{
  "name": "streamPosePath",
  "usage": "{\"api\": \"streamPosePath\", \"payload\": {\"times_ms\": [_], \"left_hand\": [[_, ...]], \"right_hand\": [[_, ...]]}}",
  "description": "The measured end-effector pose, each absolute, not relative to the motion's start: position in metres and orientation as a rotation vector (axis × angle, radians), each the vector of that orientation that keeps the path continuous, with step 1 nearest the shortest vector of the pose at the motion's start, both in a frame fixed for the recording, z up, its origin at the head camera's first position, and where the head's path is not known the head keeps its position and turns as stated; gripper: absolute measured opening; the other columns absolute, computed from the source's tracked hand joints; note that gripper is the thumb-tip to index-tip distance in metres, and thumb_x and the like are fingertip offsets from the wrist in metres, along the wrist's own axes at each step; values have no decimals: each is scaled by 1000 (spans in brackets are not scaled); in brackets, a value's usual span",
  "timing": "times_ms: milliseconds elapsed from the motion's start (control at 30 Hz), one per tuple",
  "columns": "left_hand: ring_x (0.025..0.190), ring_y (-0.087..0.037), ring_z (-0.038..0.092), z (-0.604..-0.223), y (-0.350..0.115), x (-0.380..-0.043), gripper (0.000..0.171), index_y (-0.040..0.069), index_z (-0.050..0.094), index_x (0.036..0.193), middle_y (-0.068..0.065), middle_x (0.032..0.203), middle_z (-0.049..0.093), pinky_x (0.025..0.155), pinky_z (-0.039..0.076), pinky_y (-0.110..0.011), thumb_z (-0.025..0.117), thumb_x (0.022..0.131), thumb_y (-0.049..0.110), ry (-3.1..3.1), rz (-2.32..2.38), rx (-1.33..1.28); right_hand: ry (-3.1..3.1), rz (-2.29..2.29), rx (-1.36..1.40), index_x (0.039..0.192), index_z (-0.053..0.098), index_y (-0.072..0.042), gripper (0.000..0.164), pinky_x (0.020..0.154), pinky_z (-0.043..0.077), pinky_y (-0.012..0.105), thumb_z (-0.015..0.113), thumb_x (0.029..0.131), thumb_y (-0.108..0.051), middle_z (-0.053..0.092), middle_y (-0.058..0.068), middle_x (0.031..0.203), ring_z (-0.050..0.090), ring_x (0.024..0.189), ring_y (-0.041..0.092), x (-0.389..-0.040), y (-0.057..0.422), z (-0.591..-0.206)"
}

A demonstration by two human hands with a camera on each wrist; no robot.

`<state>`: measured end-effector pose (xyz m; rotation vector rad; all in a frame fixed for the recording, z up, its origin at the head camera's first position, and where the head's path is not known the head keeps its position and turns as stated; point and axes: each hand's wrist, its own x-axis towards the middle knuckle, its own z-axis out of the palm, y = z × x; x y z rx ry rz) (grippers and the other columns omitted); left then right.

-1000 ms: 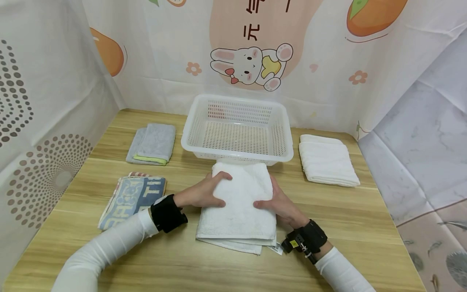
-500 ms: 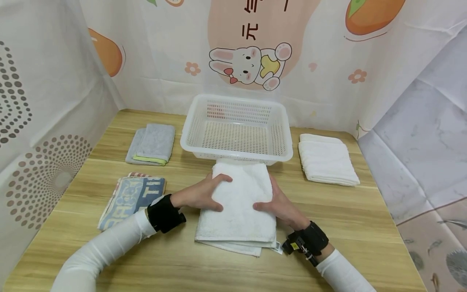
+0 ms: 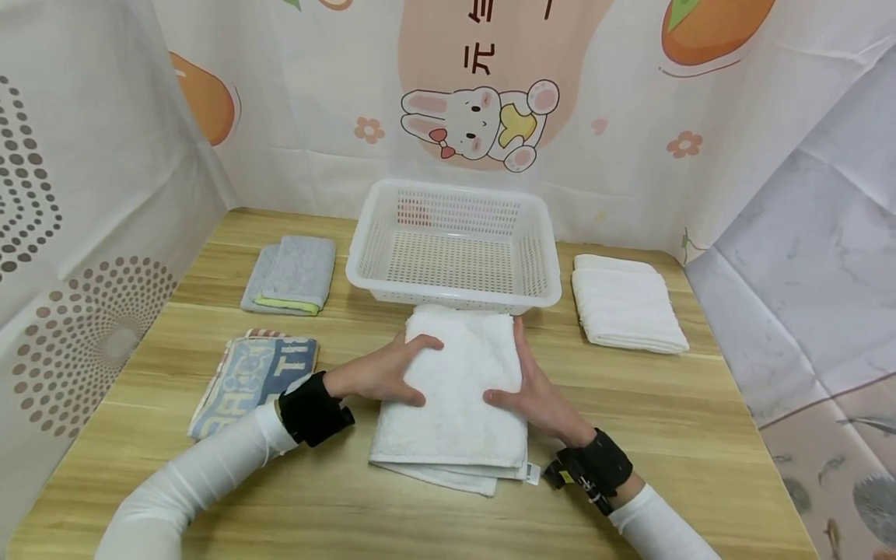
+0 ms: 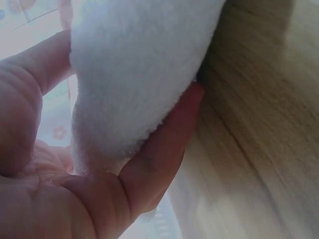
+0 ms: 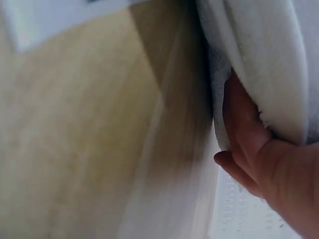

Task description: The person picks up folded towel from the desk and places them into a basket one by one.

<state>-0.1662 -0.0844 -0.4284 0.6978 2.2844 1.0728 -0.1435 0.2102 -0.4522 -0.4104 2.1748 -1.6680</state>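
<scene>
White towel (image 3: pixel 465 404) shifted slightly at near edge (image 3: pixel 448 462), hands (image 3: pixel 381 373) (image 3: pixel 544 398) gripping it

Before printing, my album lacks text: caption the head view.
Left hand and right hand hold folded white terry towel near rectangular white plastic basket.

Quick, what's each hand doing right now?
Left hand: gripping the middle white towel by its left side, thumb on top.
Right hand: gripping its right side, thumb on top.
</scene>
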Motion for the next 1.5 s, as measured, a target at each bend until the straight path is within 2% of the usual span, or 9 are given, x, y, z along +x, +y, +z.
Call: {"api": "streamPosePath", "payload": {"times_ms": [100, 333, 400, 533, 633, 867, 1100, 1333, 1500], "left_hand": [[128, -30, 38, -428, -86, -166, 80, 20, 39, 146, -24, 147, 28, 102, 40, -46, 84, 80, 15, 2294, 1059, 728], [127, -29, 39, -425, -88, -165, 78, 17, 39, 146, -22, 147, 29, 103, 40, -44, 83, 81, 14, 2304, 1036, 828], [126, -28, 40, -423, -89, -165, 77, 16, 40, 145, -20, 147, 30, 103, 39, -43, 83, 81, 14, 2299, 1032, 857], [125, -27, 41, -418, -92, -164, 74, 14, 42, 143, -19, 145, 34, 104, 38, -42, 83, 81, 14, 2285, 1039, 911], [121, -25, 45, -413, -94, -164, 74, 14, 42, 143, -18, 141, 41, 103, 39, -41, 83, 81, 14, 2287, 1031, 942], [117, -23, 48, -401, -95, -164, 74, 15, 43, 143, -15, 136, 47, 100, 41, -38, 83, 81, 16, 2312, 1025, 993], [123, -25, 45, -388, -96, -162, 73, 14, 43, 143, -17, 141, 42, 104, 38, -41, 83, 82, 17, 2310, 1029, 1024], [120, -23, 44, -378, -96, -159, 72, 16, 44, 143, -14, 139, 43, 101, 38, -38, 83, 82, 19, 2277, 1025, 989], [120, -23, 46, -373, -97, -158, 72, 15, 44, 143, -15, 139, 43, 102, 39, -38, 83, 83, 19, 2275, 1033, 1009]], "right_hand": [[2287, -1568, -467, 158, -11, -38, 112, 118, 3, 60, 76, 89, -20, -18, -5, 165, -10, 151, 20, -139, 210, -449], [2259, -1556, -588, 156, 29, -35, 80, 112, 27, 57, 72, 92, -14, 16, 0, 165, 17, 149, 27, -132, 211, -442], [2261, -1550, -599, 154, 35, -32, 75, 108, 36, 52, 72, 92, -14, 23, 2, 163, 29, 143, 29, -130, 211, -439], [2291, -1536, -598, 148, 42, -28, 68, 103, 41, 38, 74, 90, -15, 33, 3, 157, 37, 135, 26, -127, 212, -432], [2295, -1540, -609, 144, 45, -23, 63, 99, 44, 32, 75, 89, -14, 37, 6, 153, 42, 130, 26, -126, 212, -429], [2223, -1587, -588, 138, 48, -19, 55, 80, 56, 35, 73, 90, -9, 41, 14, 143, 56, 109, 29, -127, 212, -419], [2203, -1563, -562, 139, 46, -22, 58, 83, 55, 34, 74, 90, -12, 39, 14, 144, 55, 111, 32, -129, 215, -402], [2219, -1495, -492, 139, 45, -26, 58, 80, 56, 35, 75, 90, -18, 39, 17, 140, 59, 105, 29, -126, 215, -395], [2191, -1515, -489, 139, 44, -24, 58, 75, 58, 37, 73, 91, -14, 45, 21, 132, 65, 95, 27, -124, 215, -390]]}}
